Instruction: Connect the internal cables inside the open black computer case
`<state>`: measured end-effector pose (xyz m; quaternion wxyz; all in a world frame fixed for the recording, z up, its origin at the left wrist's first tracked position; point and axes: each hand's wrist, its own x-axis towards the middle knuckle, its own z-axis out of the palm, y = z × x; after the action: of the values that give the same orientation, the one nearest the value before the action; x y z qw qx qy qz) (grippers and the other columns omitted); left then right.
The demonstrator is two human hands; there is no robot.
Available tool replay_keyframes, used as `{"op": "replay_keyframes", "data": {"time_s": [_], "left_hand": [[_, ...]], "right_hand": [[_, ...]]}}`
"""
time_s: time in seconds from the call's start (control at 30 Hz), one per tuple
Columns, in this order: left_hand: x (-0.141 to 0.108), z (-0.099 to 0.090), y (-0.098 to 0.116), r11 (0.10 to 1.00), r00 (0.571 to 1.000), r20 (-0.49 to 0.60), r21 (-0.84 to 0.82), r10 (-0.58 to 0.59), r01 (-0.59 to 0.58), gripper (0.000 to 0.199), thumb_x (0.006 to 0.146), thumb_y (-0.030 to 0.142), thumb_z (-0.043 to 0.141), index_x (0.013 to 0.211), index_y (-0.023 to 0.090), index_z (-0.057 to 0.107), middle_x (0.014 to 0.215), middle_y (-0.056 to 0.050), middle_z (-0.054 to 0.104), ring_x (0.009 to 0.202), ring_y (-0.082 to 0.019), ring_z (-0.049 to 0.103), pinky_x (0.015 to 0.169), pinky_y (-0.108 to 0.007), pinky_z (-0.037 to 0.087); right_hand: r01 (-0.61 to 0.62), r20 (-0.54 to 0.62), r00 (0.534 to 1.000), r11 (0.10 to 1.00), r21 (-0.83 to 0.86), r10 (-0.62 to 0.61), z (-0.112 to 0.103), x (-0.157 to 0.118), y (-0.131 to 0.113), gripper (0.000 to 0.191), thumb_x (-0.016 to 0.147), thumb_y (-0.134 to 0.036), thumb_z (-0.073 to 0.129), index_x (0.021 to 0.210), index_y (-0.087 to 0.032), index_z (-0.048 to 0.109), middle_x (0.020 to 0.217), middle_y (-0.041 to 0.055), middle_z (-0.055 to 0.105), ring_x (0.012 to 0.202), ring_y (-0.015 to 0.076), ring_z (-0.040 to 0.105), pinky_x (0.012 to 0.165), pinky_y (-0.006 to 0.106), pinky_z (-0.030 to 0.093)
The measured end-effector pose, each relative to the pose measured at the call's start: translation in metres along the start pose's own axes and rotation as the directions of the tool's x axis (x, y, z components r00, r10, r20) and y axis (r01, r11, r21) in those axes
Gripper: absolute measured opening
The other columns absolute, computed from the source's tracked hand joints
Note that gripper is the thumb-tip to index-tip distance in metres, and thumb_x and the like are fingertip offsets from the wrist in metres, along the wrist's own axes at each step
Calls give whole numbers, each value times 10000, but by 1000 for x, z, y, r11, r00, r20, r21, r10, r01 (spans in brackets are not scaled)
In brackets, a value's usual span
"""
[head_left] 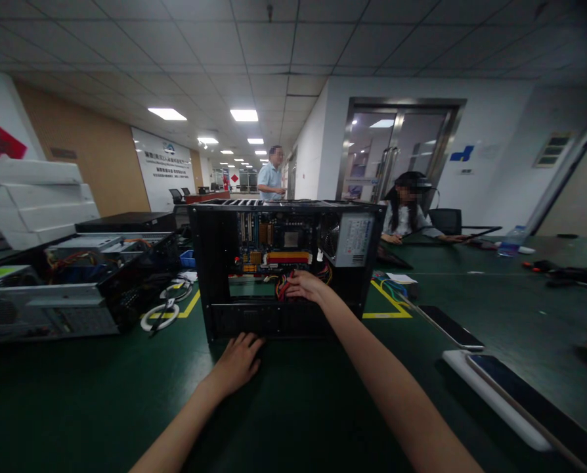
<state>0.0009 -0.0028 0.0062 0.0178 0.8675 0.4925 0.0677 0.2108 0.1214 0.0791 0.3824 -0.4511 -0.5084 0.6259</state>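
Note:
A black computer case (278,322) stands upright on the green table (293,407), its open side facing me. Inside it are a motherboard (291,240) and, at the upper right, a power supply (355,238). My right hand (306,287) reaches into the case, its fingers closed around a bundle of coloured cables (282,287) below the motherboard. Fingers spread, my left hand (239,361) rests on the table against the lower front edge of the case and holds nothing.
At the left lies another opened computer case (77,305), with coiled white cables (160,316) beside it. Phones (451,326) and a white device (495,397) lie at the right. A person (406,210) sits across the table; another (270,176) stands farther back.

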Motion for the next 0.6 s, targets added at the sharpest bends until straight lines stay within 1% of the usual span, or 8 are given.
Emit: {"op": "replay_keyframes", "data": {"time_s": [0.07,0.17,0.27,0.37,0.5,0.6], "left_hand": [[0,0,0,1000,1000,2,-4,0,0,411,751,248,384,1159,274,350,1146,-39,413,1058,-214,362,871,-385,307],[1,1,-1,1000,1000,7,-15,0,0,407,754,257,384,1159,278,348,1149,-39,407,1063,-217,356,873,-389,300],[1,3,-2,1000,1000,-2,-18,-3,3,397,760,259,380,1155,282,349,1144,-37,407,1062,-216,353,873,-390,297],[1,4,-2,1000,1000,-14,-13,3,-3,394,761,255,382,1153,277,351,1141,-39,405,1058,-217,353,866,-384,305],[1,5,-2,1000,999,-23,-3,27,-27,409,752,246,395,1158,263,348,1134,-48,410,1044,-217,365,862,-381,312],[2,5,-2,1000,999,-26,0,21,-21,415,745,237,400,1156,268,349,1139,-42,410,1047,-216,362,863,-379,310]], "right_hand": [[-19,-47,999,993,115,24,2,2,-4,27,801,-141,390,787,-163,398,656,12,578,534,90,552,669,299,450],[-81,-77,992,973,215,99,6,7,-7,141,844,-218,316,759,-149,405,673,33,572,560,96,550,670,296,440],[-146,-94,980,957,249,174,9,11,-6,219,856,-285,274,736,-151,399,619,16,534,551,103,536,643,304,438],[-165,-122,972,954,252,200,11,13,-2,242,849,-348,282,742,-160,390,585,-6,496,546,108,525,633,322,438],[-221,-136,956,942,253,260,8,16,4,199,850,-299,267,763,-168,387,642,7,510,577,118,541,641,340,431],[-249,-105,954,937,247,281,1,21,7,189,842,-230,220,766,-175,384,687,14,515,582,120,551,651,362,427]]}}
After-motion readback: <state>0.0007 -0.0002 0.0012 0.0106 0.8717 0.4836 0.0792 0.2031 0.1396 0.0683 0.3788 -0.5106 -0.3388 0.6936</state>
